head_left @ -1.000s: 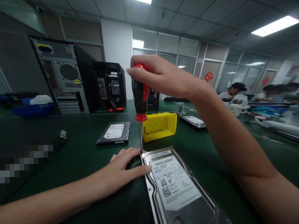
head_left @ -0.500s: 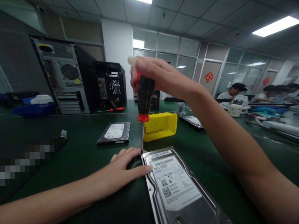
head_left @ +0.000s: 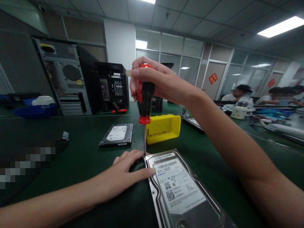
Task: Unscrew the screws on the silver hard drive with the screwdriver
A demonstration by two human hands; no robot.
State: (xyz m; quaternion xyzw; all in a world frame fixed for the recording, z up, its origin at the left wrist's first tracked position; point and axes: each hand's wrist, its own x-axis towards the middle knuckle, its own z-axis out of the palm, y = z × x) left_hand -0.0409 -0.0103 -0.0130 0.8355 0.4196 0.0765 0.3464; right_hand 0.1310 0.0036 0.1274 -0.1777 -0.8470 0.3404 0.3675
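Note:
A silver hard drive (head_left: 179, 186) with a white label lies in front of me on the green table. My left hand (head_left: 129, 169) holds its far left corner, thumb on the top edge and fingers along the far side. My right hand (head_left: 154, 76) is wrapped round the red and black handle of a screwdriver (head_left: 145, 104). The screwdriver stands nearly upright, its tip at the drive's far left corner, beside my left fingertips. The tip's exact contact is too small to tell.
Behind the drive sits a yellow plastic bin (head_left: 163, 129), with another hard drive (head_left: 117, 135) to its left and a third (head_left: 193, 123) partly behind my forearm. Computer cases (head_left: 68, 76) and a red-handled screwdriver (head_left: 120, 110) stand farther back. Co-workers sit at far right.
My right hand has turned about the screwdriver handle, its thumb now lower and the red handle end showing. The handle leans slightly left. My left hand and the drive have stayed put.

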